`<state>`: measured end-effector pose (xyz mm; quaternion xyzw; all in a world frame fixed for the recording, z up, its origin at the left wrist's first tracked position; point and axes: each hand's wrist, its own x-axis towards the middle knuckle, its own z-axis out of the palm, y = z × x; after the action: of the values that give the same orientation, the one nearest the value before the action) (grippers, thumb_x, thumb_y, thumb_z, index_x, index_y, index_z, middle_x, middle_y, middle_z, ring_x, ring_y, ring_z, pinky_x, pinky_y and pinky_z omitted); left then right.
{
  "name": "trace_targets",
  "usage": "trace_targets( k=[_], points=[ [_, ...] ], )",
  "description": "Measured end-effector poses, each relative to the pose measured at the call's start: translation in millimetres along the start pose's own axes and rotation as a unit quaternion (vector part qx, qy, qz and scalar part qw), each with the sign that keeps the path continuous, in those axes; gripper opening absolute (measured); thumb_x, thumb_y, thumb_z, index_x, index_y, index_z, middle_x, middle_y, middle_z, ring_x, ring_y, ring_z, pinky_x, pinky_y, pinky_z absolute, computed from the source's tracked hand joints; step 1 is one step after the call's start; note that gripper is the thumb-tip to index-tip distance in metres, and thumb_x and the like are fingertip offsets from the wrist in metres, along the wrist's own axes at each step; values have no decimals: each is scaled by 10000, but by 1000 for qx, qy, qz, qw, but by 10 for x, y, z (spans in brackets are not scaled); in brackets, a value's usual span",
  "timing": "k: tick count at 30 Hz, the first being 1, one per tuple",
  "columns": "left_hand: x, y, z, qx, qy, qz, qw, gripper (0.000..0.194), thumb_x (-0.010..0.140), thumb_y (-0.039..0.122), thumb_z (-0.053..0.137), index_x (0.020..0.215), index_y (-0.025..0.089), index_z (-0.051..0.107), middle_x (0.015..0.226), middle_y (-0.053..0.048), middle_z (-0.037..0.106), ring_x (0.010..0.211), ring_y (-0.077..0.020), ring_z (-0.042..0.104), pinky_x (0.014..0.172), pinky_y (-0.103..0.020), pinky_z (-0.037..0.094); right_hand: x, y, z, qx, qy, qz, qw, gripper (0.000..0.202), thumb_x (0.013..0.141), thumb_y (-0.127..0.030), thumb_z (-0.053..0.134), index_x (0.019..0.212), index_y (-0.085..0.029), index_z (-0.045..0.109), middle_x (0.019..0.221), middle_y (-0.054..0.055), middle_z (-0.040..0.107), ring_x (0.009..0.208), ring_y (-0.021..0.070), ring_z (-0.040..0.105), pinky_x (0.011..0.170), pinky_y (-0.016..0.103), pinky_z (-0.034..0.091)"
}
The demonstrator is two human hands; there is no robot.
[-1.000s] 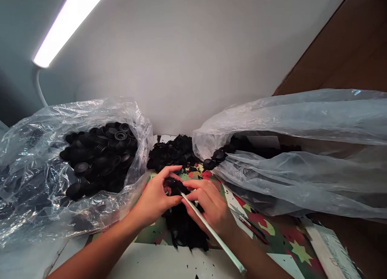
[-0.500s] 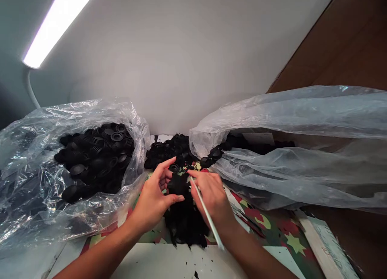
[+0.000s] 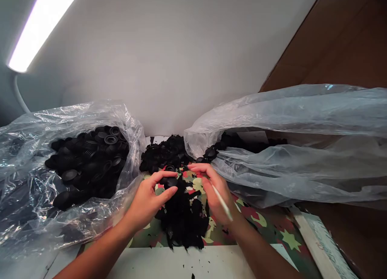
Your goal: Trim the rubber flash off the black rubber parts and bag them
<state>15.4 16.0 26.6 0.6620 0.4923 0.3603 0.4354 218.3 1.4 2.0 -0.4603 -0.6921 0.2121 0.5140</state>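
My left hand (image 3: 151, 202) is curved, with its thumb and forefinger around a black round rubber piece (image 3: 169, 183). Opposite it, my right hand (image 3: 216, 190) has its forefinger stretched forward, and a thin white stick (image 3: 222, 202) lies in its grip along the palm. Between and below the hands spreads a heap of black rubber scraps (image 3: 183, 220). Just beyond the fingertips sits a ringed black rubber cap (image 3: 170, 168), in front of a dark pile of similar pieces (image 3: 165, 152).
On the left, a clear plastic bag (image 3: 133, 130) lies open around many black caps (image 3: 90, 158). Another plastic bag (image 3: 272, 178) stretches across the right, by a cardboard box (image 3: 302, 57). A patterned cloth (image 3: 260, 226) and white board (image 3: 151, 263) lie below. A lamp (image 3: 45, 25) shines upper left.
My right hand has drawn away from the rubber piece at my left hand, and the white stick now lies back in the palm. More patterned cloth shows between the hands. The view has shifted slightly.
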Motion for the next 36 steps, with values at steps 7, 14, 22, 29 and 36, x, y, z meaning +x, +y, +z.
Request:
trace_targets(
  k=[7,14,22,29,36],
  points=[
    [1,-5,46,32,0,86,996,295,836,212,658,1108,277,753,1099,-34,773,1050,-256,679,976,-402,506,-78,-59,178,-100,-100,24,990,217,947,-135,546,1145,-223,543,1120,66,719,1000,232,654,822,338,488],
    [43,-20,-29,95,-57,106,988,371,816,238,716,1184,278,739,1008,-32,751,960,-241,682,907,-372,538,-2,-29,160,-224,-158,-48,960,88,987,-209,608,915,-202,557,909,28,695,853,218,598,735,337,349],
    [65,59,-94,177,-111,85,974,211,754,159,774,951,232,755,934,-9,776,898,-225,682,805,-312,502,-46,14,232,-321,-158,-144,923,131,982,-328,636,948,-202,622,870,44,655,852,236,543,703,349,300],
    [38,9,-114,228,-87,164,956,205,785,59,711,913,218,697,915,7,742,850,-191,664,753,-278,488,-55,12,230,-303,-175,-133,927,42,986,-235,612,959,-205,625,879,37,644,852,223,505,713,347,282],
    [-1,80,-109,151,-58,133,978,176,754,71,720,823,228,760,789,22,755,754,-170,657,724,-258,468,0,-101,97,-226,-203,-165,938,178,936,-96,585,785,-190,570,775,-23,615,786,167,451,753,327,268]
  ],
)
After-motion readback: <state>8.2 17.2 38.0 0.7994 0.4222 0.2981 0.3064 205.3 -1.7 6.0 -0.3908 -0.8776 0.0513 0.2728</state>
